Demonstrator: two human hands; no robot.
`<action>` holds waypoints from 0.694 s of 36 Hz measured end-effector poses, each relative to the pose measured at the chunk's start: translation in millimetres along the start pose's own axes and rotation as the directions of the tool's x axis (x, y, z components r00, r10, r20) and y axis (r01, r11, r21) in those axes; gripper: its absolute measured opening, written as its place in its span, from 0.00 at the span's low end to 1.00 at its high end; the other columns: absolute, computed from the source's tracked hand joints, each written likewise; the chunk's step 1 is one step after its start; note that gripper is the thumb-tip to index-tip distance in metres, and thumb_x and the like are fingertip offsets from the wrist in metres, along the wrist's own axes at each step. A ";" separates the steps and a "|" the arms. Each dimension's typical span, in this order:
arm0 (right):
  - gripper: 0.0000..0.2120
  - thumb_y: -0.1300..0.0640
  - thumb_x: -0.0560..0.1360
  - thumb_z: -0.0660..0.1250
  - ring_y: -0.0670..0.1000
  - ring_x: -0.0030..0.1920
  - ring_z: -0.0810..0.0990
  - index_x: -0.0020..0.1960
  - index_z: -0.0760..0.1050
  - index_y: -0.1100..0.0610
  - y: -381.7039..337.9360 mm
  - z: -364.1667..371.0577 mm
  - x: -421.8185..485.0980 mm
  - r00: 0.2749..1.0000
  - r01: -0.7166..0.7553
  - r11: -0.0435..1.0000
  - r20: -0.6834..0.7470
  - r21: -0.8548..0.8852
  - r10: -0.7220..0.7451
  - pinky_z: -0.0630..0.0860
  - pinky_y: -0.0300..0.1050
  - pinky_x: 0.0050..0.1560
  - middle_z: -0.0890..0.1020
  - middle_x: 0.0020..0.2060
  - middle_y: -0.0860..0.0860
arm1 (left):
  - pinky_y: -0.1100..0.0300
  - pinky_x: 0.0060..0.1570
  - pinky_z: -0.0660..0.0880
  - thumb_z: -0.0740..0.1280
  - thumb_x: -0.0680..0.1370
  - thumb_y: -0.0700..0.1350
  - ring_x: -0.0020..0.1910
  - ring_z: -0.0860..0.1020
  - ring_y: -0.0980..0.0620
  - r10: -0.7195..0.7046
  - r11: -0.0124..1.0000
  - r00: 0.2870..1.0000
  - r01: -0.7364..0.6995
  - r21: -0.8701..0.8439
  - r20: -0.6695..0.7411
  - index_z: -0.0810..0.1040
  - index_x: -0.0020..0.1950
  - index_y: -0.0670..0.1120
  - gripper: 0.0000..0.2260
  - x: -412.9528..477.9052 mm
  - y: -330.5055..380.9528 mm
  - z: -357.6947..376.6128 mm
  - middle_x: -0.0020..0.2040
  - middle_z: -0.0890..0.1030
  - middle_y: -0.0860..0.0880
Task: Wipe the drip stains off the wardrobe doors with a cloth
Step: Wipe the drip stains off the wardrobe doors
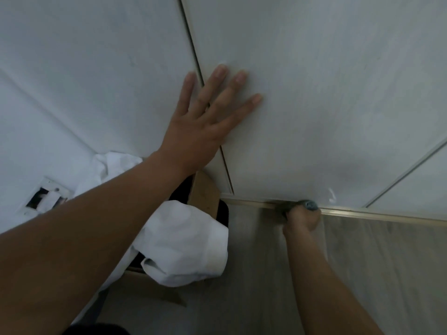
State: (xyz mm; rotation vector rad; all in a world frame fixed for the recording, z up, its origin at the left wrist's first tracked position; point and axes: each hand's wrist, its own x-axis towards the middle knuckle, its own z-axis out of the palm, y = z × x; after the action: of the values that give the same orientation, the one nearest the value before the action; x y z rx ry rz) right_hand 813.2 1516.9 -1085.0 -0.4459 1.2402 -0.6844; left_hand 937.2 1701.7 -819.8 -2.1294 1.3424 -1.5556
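Note:
White wardrobe doors fill the upper view; the middle door [326,105] meets the left door [96,68] at a dark vertical gap. My left hand [200,126] lies flat across that gap, fingers straight and spread, pressing on both doors. My right hand [302,217] is down at the bottom edge of the middle door, fingers curled round a dark grey cloth [308,204] that it holds against the metal floor rail [387,215]. A small wet or scuffed mark [331,195] shows just right of the cloth.
A cardboard box [205,192] with white fabric [183,243] spilling from it stands on the floor left of the wardrobe. A wall socket plate [44,198] sits low on the left wall. Grey wood-look floor [387,274] spreads below the rail.

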 end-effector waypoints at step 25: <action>0.13 0.75 0.77 0.63 0.54 0.46 0.80 0.56 0.76 0.62 -42.5 49.4 -141.1 0.971 -0.142 0.981 0.211 0.132 0.112 0.84 0.48 0.43 0.80 0.50 0.59 | 0.32 0.72 0.65 0.78 0.72 0.54 0.76 0.69 0.41 -0.066 0.998 0.998 0.066 0.005 -0.002 0.68 0.79 0.52 0.38 -6.2 -16.8 -2.7 0.78 0.63 0.44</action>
State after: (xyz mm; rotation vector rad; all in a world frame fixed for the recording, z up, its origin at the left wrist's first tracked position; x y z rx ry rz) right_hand 827.0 1580.7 -943.9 -0.3032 1.0092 -0.6003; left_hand 944.0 1716.9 -812.6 -2.1904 1.2798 -1.5839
